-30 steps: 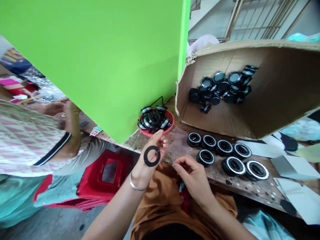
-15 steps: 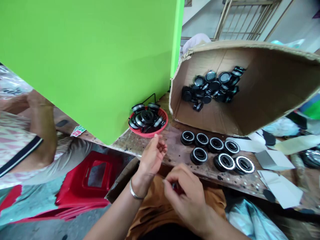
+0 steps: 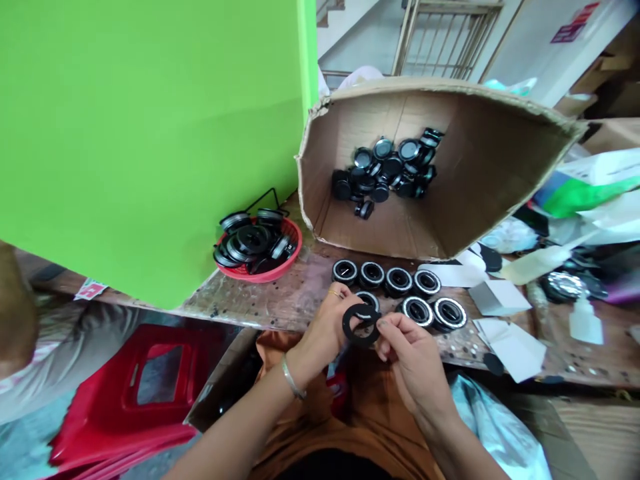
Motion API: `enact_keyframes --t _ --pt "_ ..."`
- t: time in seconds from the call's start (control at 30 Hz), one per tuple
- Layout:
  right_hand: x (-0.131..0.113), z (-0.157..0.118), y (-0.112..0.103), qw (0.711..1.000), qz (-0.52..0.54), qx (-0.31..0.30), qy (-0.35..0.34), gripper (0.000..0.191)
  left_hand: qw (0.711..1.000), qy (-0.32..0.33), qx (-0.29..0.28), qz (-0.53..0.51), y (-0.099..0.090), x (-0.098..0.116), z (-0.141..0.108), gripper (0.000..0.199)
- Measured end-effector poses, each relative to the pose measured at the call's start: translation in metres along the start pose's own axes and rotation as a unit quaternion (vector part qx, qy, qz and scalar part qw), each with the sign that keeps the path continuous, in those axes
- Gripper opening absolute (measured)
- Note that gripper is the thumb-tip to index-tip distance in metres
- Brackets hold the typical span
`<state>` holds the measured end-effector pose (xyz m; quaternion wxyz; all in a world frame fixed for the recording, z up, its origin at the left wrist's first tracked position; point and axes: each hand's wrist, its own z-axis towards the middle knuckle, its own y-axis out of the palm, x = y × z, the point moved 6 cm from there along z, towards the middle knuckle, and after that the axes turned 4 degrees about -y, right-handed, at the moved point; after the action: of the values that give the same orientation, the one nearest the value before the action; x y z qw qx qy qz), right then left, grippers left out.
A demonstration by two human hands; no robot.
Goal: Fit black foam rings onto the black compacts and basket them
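My left hand (image 3: 323,330) and my right hand (image 3: 414,357) hold a flat black ring (image 3: 361,341) between them, above the table's front edge. The left fingers close on the ring's left side, partly hidden behind it. On its right edge, my right thumb and fingertips pinch. Just beyond my hands, several round black parts (image 3: 399,281) with black-and-silver rims stand in two rows; the ring and left hand partly cover one of them. Left of these is a red basket (image 3: 265,276) heaped with black round pieces (image 3: 251,241).
A cardboard box (image 3: 480,180) lies open towards me, with black round pieces inside. A green panel (image 3: 165,133) rises at left. White papers (image 3: 517,350) and a small bottle (image 3: 586,323) are at right. At left are a red stool (image 3: 110,393) and another person's arm (image 3: 15,313).
My hands were apart, the left with its fingers loosely curled near the basket. Both have come together to the right and now hold the black ring. The view has turned right.
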<state>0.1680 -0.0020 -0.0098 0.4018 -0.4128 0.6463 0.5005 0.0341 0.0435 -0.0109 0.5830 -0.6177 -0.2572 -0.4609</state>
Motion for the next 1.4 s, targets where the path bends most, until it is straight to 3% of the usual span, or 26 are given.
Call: enact_keyframes --t 0.1,0.2,0.27,0.33,0.4,0.47,0.57,0.87,1.4 --pt "0.006 0.006 -0.004 0.999 0.034 0.008 0.024 0.025 0.999 0.009 0.024 0.047 -0.027 0.002 -0.010 0.019" --pt "0.015 0.015 0.000 0.997 0.056 -0.003 0.055 0.024 0.996 -0.024 0.050 0.073 -0.050 -0.006 -0.025 0.018" --pt "0.022 0.021 0.006 0.997 0.050 -0.007 0.066 0.023 0.996 -0.066 0.054 0.022 -0.057 -0.016 -0.034 0.022" --pt "0.028 0.027 0.013 0.998 0.028 -0.006 0.060 0.023 0.985 -0.135 0.055 -0.091 -0.058 -0.028 -0.041 0.037" --pt "0.032 0.032 0.020 0.999 0.007 -0.002 0.050 0.024 0.948 -0.213 0.067 -0.226 -0.054 -0.041 -0.048 0.041" --pt "0.035 0.035 0.025 0.999 -0.002 0.004 0.046 0.024 0.900 -0.276 0.076 -0.330 -0.049 -0.050 -0.053 0.029" --pt "0.040 0.039 0.029 0.999 -0.004 0.010 0.047 0.024 0.854 -0.322 0.074 -0.402 -0.041 -0.056 -0.054 0.022" --pt "0.047 0.041 0.034 0.998 -0.032 0.026 0.040 0.021 0.823 -0.325 0.086 -0.458 -0.032 -0.065 -0.049 0.023" --pt "0.049 0.041 0.036 0.997 -0.040 0.053 0.026 0.020 0.816 -0.324 0.073 -0.474 -0.033 -0.063 -0.047 0.018"
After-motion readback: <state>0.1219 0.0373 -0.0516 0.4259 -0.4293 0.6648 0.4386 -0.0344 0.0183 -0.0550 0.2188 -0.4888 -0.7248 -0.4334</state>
